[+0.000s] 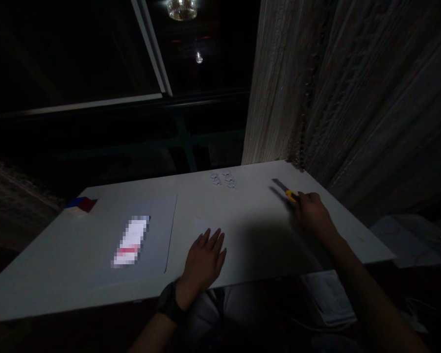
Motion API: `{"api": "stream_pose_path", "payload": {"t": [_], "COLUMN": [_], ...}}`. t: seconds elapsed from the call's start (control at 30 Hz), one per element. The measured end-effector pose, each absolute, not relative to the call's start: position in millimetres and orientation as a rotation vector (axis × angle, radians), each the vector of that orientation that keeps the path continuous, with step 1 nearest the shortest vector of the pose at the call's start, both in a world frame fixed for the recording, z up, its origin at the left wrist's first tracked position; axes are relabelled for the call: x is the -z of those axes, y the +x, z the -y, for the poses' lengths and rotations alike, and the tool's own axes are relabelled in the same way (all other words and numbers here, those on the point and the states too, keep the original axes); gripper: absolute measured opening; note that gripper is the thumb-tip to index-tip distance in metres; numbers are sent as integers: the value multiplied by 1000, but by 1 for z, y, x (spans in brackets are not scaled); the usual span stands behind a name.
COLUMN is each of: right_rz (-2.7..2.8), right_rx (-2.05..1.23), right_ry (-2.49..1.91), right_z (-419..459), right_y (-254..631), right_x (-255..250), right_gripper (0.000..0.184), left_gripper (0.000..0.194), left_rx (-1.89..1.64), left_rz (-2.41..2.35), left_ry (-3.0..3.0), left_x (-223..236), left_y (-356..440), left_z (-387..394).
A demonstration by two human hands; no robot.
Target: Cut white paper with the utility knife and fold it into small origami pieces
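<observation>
My right hand (313,212) is closed around the yellow handle of a utility knife (290,194), at the right side of the white table (257,206). Its blade is out and points up and to the left, a little above the tabletop by its shadow. My left hand (206,257), with a dark watch on the wrist, lies flat near the front edge, fingers stretched forward. Just beyond its fingertips is a small pale piece of paper (202,223), hard to make out. Several small white cut-out shapes (223,180) lie in a group at the back.
On the left, a blurred-out lit screen (130,242) rests on a large pale sheet (161,230). A blue, red and white block (80,206) sits at the far left edge. A curtain (275,88) hangs behind the right corner. Below the table are papers (327,294) and a cable.
</observation>
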State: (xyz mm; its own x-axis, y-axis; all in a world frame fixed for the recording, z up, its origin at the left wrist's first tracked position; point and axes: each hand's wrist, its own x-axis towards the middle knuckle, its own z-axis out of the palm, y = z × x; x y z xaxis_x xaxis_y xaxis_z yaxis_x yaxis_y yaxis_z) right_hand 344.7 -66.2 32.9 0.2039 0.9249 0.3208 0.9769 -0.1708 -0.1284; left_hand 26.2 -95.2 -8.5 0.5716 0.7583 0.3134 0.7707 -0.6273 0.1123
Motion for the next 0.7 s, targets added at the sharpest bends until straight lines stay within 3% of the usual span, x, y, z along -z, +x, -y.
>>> {"api": "stream_pose_path", "payload": {"t": [0.13,0.27,0.37,0.7], "right_rz": [2186,2490,2579,2574], "right_rx": [133,90,117,125], "right_ry": [-1800,-1543,-1522,-1620], "right_z": [76,88,94,109], "right_y": [293,261,256,243], "right_x": [-25,-11,-6,-11], "right_gripper": [29,41,48,41], "left_gripper": [45,45,45,43], "left_rx": [488,472,456,418], "left_rz": [1420,1432,1443,1471], "left_ry": [-2717,-2693,-2699,-2706], "left_x": [7,9,10,4], "left_y": [28,29,29,29], "left_z": [98,101,101,101]}}
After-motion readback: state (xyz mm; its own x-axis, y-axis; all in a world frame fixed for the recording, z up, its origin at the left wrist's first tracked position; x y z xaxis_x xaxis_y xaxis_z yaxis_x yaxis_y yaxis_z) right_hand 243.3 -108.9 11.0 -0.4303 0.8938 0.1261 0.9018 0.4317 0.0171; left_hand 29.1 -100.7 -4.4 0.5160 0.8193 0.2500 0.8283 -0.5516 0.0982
